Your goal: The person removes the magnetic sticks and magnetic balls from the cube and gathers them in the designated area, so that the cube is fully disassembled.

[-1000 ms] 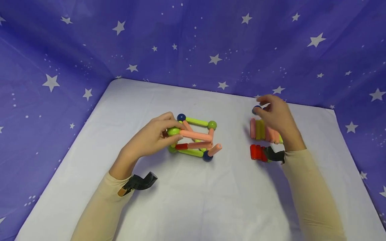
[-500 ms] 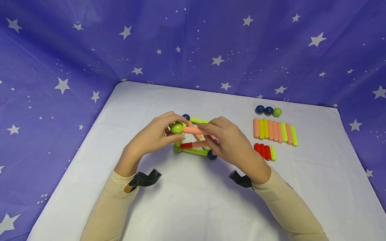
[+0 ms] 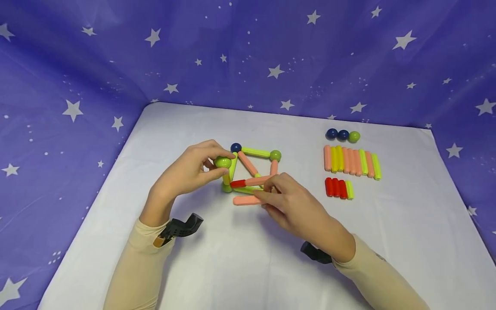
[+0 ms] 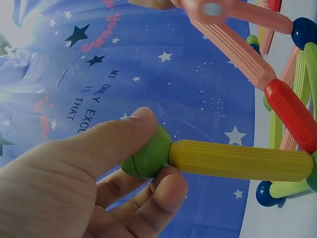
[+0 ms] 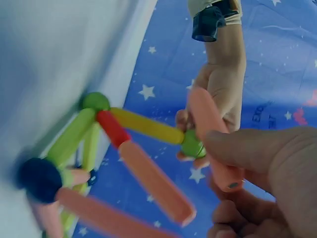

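Note:
My left hand (image 3: 186, 174) pinches a green ball (image 3: 223, 162) between thumb and fingers. A yellow rod (image 4: 242, 159) runs from that ball to the lower green ball (image 5: 95, 102) of a ball-and-rod frame. Held in the thumb and fingers of my right hand (image 3: 300, 209) is a loose salmon rod (image 3: 247, 200), in front of the frame and apart from the pinched ball. A red rod (image 4: 292, 114) joined end to end with another salmon rod (image 5: 156, 183) slants up from the lower green ball. My right hand hides the frame's near right corner in the head view.
On the right of the white table (image 3: 248, 267) lie two blue balls and a green ball (image 3: 354, 136) in a row. Below them are a row of salmon, yellow and lime rods (image 3: 350, 161) and several short red and lime rods (image 3: 336, 187). Starry blue cloth (image 3: 248, 56) surrounds the table.
My right hand came from the row of balls to the frame and gripped the salmon rod at the pinched green ball. That rod is now off the ball and nearer the front.

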### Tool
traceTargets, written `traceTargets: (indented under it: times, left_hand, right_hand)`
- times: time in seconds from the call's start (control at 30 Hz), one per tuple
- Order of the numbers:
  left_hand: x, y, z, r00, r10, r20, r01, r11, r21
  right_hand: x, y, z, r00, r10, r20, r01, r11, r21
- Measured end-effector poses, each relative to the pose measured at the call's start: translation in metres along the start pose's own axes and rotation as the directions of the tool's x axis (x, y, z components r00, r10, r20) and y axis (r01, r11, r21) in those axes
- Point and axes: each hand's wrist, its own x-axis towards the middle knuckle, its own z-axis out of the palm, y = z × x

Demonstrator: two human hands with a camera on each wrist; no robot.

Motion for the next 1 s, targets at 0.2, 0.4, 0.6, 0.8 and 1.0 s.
traceTargets:
  times: [0.2, 0.4, 0.6, 0.8, 1.0]
  left_hand:
    - [0.0, 0.002, 0.001, 1.0, -0.02, 0.008, 0.02, 1.0, 0.008]
    - [-0.001, 0.004, 0.001, 0.999, -0.031, 0.01, 0.031, 0.999, 0.022]
    - [-0.002, 0.002, 0.004, 0.999, -0.04, 0.012, 0.04, 0.999, 0.019]
    - [-0.002, 0.004, 0.004, 0.998, -0.061, 0.021, 0.061, 0.998, 0.026]
    - [0.001, 0.005, 0.003, 0.997, -0.07, 0.025, 0.069, 0.997, 0.036]
  right_hand:
    - [-0.033, 0.037, -0.029, 0.964, 0.212, -0.162, -0.203, 0.977, 0.069]
    - [-0.068, 0.106, -0.067, 0.781, 0.524, -0.34, -0.563, 0.826, -0.019]
    - [-0.119, 0.173, -0.091, 0.462, 0.825, -0.325, -0.882, 0.467, -0.069]
    - [-0.158, 0.209, -0.094, 0.22, 0.956, -0.194, -0.974, 0.205, -0.096]
    - [-0.166, 0.219, -0.089, 0.175, 0.983, -0.051, -0.978, 0.167, -0.123]
